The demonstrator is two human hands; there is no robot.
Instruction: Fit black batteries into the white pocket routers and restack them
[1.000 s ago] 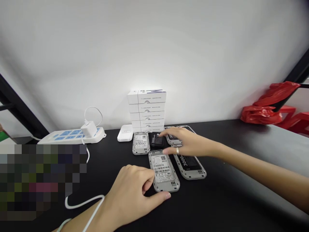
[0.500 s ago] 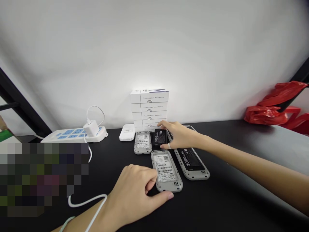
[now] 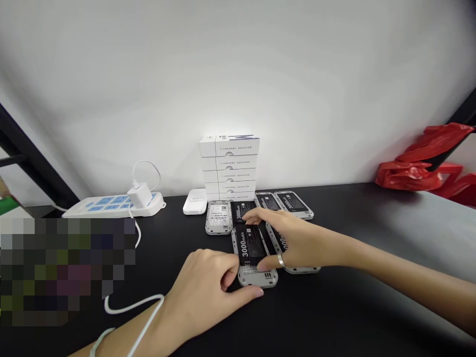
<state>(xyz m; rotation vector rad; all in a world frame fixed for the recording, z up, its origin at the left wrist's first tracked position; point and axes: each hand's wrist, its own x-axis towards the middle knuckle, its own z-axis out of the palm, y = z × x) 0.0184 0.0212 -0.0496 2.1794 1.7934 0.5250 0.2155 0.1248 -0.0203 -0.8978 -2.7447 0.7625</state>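
My right hand [image 3: 297,240] pinches a flat black battery [image 3: 250,248] marked 3000mAh, thumb at its near edge and fingertips at its far edge. The battery is over the label recess of a grey device casing [image 3: 262,280]; I cannot tell whether it is seated. My left hand [image 3: 208,292] is at the casing's near left corner, with fingers curled against the side and thumb along the bottom edge. Behind, another battery [image 3: 238,210] lies beside a second casing [image 3: 219,218] with its label bare. Partly under my right hand is a casing [image 3: 303,270] with a battery in it.
Two more casings with batteries, one of them a grey casing [image 3: 293,203], lie at the back right. White boxes [image 3: 230,173] are stacked by the wall, beside white covers [image 3: 195,202]. A power strip [image 3: 111,206] with a charger [image 3: 140,196] and cable [image 3: 137,302] is left; red bags [image 3: 409,163] are right.
My right hand has come nearer from the back row, bringing a battery over the front casing and covering most of its label. My left hand stays at the same corner.
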